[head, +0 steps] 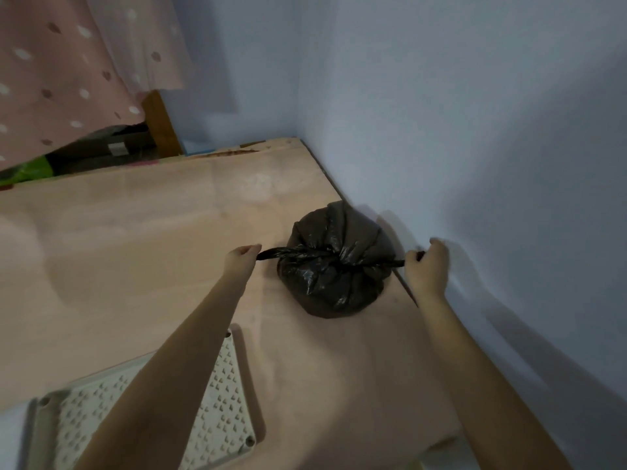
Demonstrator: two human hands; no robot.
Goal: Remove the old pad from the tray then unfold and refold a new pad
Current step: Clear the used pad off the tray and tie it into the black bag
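Note:
A full black plastic bag (334, 266) sits on the pink floor mat (135, 249) close to the wall corner. Its two twisted ends cross on top in a knot. My left hand (241, 258) pinches the left end, pulled out to the left. My right hand (426, 266) grips the right end, pulled toward the wall. A white perforated tray (217, 412) lies at the lower left, partly hidden under my left forearm. No pad shows on it.
A pale blue wall (475, 130) runs along the right side and the back. A pink dotted curtain (68, 72) hangs at the upper left beside a wooden post (159, 127), with dark clutter below it.

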